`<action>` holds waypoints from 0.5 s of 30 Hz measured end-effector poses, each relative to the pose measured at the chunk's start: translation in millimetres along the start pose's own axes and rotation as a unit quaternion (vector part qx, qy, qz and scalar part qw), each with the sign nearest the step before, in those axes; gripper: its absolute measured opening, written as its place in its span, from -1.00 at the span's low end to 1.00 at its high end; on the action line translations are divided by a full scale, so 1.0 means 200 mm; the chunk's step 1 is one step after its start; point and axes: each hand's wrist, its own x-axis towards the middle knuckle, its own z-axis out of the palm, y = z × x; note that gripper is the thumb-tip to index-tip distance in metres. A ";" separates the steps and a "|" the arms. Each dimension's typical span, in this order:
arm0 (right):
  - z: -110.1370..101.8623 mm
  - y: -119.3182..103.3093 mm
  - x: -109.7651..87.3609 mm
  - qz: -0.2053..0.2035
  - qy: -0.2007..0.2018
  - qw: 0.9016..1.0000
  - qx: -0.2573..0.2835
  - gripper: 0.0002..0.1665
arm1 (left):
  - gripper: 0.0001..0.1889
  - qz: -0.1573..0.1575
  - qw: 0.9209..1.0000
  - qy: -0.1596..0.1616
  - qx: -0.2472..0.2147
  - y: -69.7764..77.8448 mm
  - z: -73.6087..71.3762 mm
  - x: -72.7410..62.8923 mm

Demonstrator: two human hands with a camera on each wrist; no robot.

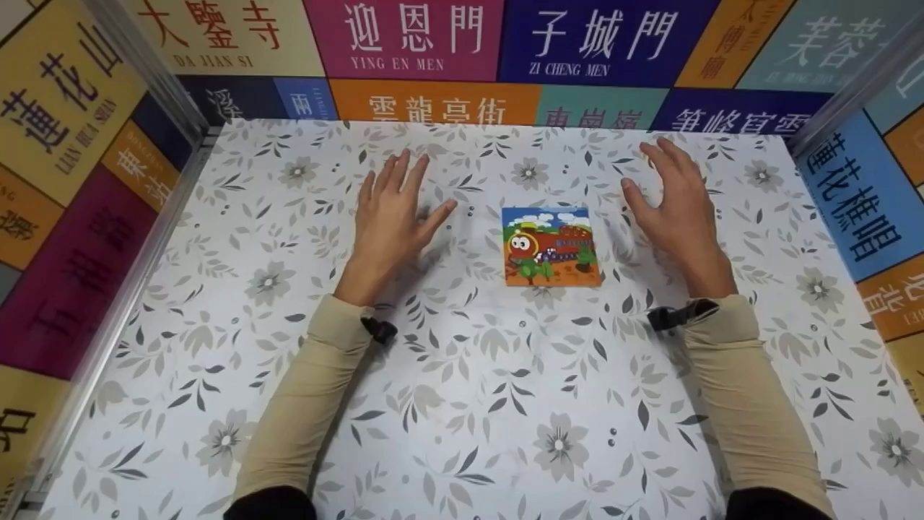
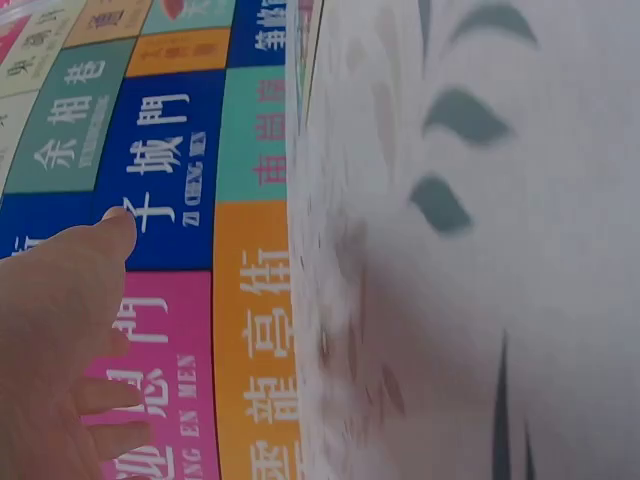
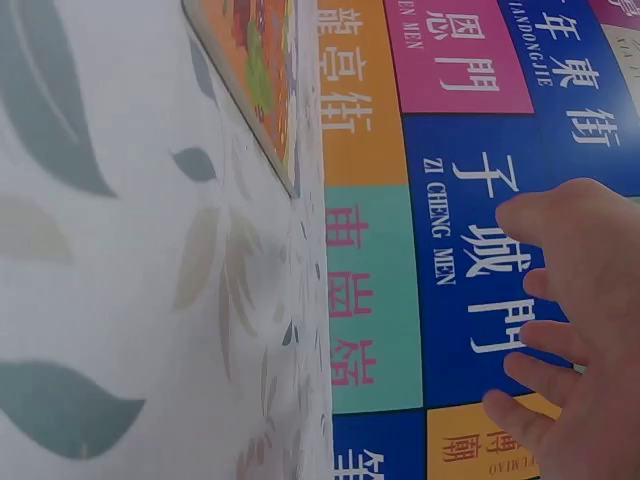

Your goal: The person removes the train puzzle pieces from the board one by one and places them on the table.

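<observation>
Through my head camera I see what I would call a small booth; its exact kind I cannot tell. Colourful wall panels (image 1: 498, 79), printed with Chinese characters and Latin spellings, stand on three sides, metal posts (image 1: 155, 68) mark the corners, and a floral-covered table (image 1: 462, 404) lies between.
</observation>
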 end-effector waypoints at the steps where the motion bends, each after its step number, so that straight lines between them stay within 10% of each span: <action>1: 0.00 0.00 0.00 -0.004 0.005 1.000 0.012 -0.29 | -0.10 0.005 1.000 0.002 -0.007 0.02 0.00 0.00; 15: 0.09 -0.03 -0.01 0.004 -0.025 0.996 0.089 -0.51 | -0.34 0.072 0.994 -0.001 -0.086 0.25 0.09 0.00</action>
